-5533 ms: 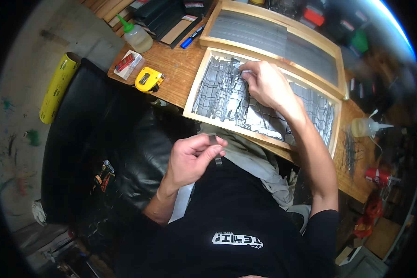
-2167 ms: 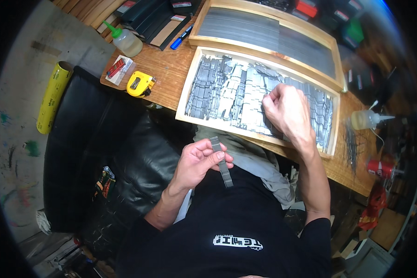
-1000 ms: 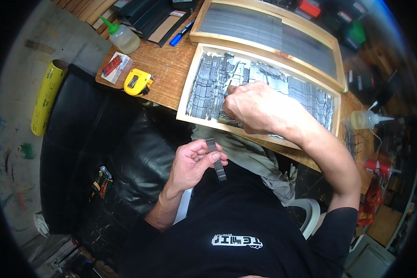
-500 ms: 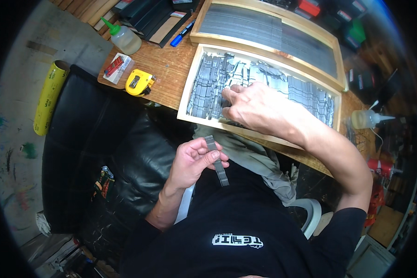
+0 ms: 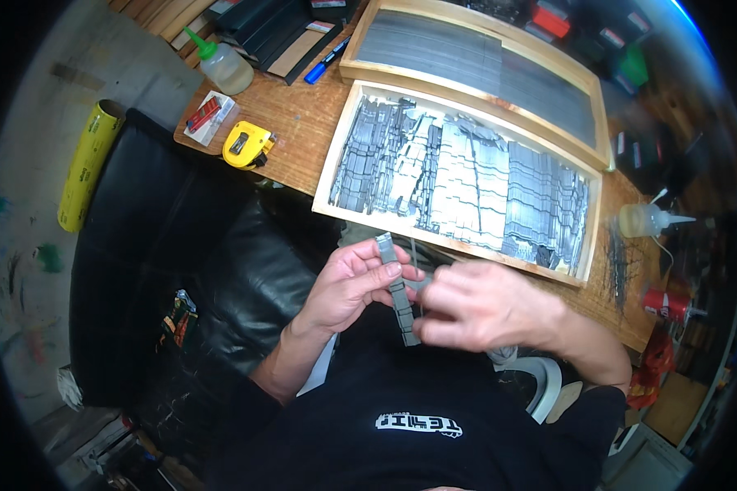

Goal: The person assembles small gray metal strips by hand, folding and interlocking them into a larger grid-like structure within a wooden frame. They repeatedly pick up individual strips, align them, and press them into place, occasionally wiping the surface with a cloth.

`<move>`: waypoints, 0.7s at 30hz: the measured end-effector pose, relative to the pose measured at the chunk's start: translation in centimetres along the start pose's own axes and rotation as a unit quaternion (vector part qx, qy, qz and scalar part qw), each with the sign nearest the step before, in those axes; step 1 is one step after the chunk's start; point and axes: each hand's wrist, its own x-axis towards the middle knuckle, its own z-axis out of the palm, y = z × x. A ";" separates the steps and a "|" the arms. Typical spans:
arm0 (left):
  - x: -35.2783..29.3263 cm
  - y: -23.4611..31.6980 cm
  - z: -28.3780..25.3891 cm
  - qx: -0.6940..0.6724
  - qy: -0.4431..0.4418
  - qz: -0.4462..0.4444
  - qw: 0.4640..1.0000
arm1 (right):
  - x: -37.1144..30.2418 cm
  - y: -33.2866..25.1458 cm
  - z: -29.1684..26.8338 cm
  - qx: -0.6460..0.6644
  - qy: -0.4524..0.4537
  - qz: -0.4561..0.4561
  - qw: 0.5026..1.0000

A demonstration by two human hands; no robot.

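Between the thumb and fingers of my left hand is a narrow stack of thin grey strips, held upright and slightly tilted. My right hand, a little blurred, is beside it with fingers closed on a thin grey strip along the stack's right side. Whether this strip touches the stack I cannot tell. Beyond both hands, a shallow wooden box on the table's near edge holds rows of many grey strips.
Behind the box lies a wooden-framed panel. On the wooden table are a yellow tape measure, a blue marker and a green-capped bottle. Another squeeze bottle stands at right. A black leather seat is at left.
My right hand has come out of the box, back toward me, and now holds a thin strip beside the stack. My left hand has shifted slightly right with the stack.
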 end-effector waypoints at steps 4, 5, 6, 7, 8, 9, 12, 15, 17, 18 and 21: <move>0.2 -0.1 1.0 0.002 -0.017 -0.012 1.000 | -1.2 -1.3 1.7 -0.004 -0.022 -0.015 1.000; 0.1 -0.1 1.1 0.004 -0.007 -0.014 1.000 | -1.3 -1.3 1.6 -0.003 -0.024 -0.013 1.000; -0.1 -0.1 1.3 0.006 0.003 -0.015 1.000 | -1.5 -1.4 1.4 -0.003 -0.026 -0.012 1.000; -0.2 -0.2 1.4 0.008 0.014 -0.016 1.000 | -1.6 -1.5 1.3 -0.002 -0.029 -0.012 1.000; -0.4 -0.3 1.4 0.011 0.022 -0.014 1.000 | -1.7 -1.5 1.4 -0.006 -0.030 -0.011 0.999; -0.5 -0.6 1.4 0.013 0.029 -0.012 0.999 | -1.9 -1.5 1.7 -0.009 -0.030 -0.010 0.999; -0.8 -1.2 0.9 0.000 0.049 0.018 0.999 | -2.5 -1.5 2.5 0.066 -0.010 0.053 0.996; -1.3 -1.1 0.1 -0.032 0.071 0.061 0.995 | -2.9 -2.4 2.9 0.254 0.034 0.165 0.953; -1.4 -1.0 0.1 -0.051 0.076 0.074 0.993 | -3.4 -2.7 3.7 0.374 0.082 0.200 0.902; -1.5 -0.9 0.3 -0.058 0.073 0.074 0.993 | -3.4 -2.6 4.0 0.385 0.088 0.189 0.899; -1.5 -0.5 0.4 -0.049 0.057 0.061 0.995 | -3.6 -2.5 4.7 0.429 0.113 0.180 0.878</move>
